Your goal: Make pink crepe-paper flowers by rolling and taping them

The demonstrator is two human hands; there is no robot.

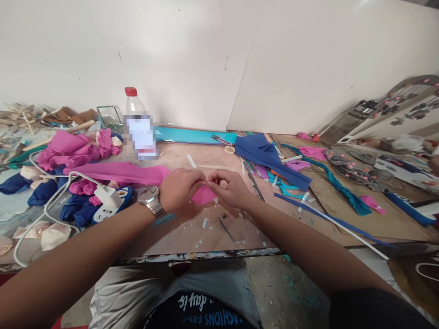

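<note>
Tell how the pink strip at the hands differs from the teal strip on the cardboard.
The left hand and right hand pinch the pink strip, while the teal strip lies untouched on the cardboard. The pink strip looks wider and straighter; the teal strip looks narrower and winding. Both are long.

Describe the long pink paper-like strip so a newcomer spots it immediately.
Under the white wall, find the brown worktable. In front of its clear plastic red-capped bottle, the pink strip leads to the person's left hand; it lies stretched out, unlike the crumpled pink bundles beside it.
</note>
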